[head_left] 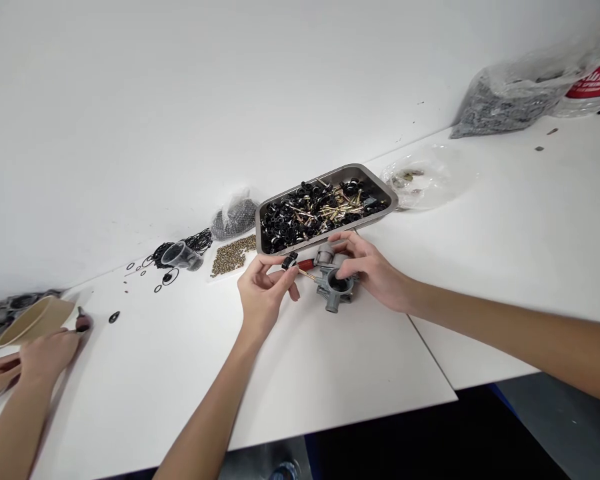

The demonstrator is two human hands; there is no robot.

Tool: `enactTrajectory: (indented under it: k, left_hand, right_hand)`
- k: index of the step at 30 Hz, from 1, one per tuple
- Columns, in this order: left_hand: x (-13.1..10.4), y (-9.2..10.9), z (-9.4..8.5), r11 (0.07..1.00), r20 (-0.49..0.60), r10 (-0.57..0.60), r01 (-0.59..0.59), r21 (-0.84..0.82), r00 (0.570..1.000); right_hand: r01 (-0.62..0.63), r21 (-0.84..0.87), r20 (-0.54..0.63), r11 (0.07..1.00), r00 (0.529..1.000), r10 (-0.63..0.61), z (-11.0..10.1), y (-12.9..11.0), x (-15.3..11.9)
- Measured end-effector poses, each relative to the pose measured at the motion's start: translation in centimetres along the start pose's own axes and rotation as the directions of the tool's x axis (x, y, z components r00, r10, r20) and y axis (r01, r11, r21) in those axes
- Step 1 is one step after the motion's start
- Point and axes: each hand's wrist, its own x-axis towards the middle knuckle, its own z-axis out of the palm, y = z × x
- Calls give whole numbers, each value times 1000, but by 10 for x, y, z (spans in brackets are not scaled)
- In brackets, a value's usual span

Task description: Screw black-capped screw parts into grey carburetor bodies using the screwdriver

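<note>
My right hand (pixel 375 270) is closed around a grey metal carburetor body (pixel 331 283), its round bore facing up toward me. Between thumb and fingertips, my left hand (pixel 265 287) pinches a small black plastic cap with a brass-coloured stem (pixel 290 261). The stem points right, its tip at the side of the carburetor body; whether it is inside a hole I cannot tell. Just behind lies a red handle-like piece (pixel 306 264), partly hidden. Beyond both hands stands a metal tray (pixel 391 200) holding many black caps and brass-coloured stems.
Left of the tray are small brass parts (pixel 233 255), a bag of dark bits (pixel 235 219), a plastic cup (pixel 180 255) and black rubber rings. Clear bags (pixel 430 177) lie right. At far left, another person's hands (pixel 50 353) work beside a tan container (pixel 40 320).
</note>
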Motion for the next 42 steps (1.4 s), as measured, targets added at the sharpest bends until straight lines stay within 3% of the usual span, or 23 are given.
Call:
enactTrajectory:
  k: [17,24,30,42]
  left_hand:
    - [-1,-1,1,1000,32,-8,8,5,999]
    - [1,-5,2,1000,-51,27,-27,-13,998]
    - [0,-6,0,999,-4,-34,34,-3,999]
    - [0,-5,1,998,-24,-67,67,-19,997]
  right_hand:
    - [-49,77,-66,996,996,54,5,0,-5]
    - [-39,71,-98,997,994,46,5,-1,-6]
    - [-44,56,-72,997,996,48,5,0,-4]
    - [-34,56,-70,998,997,38,5,-1,-5]
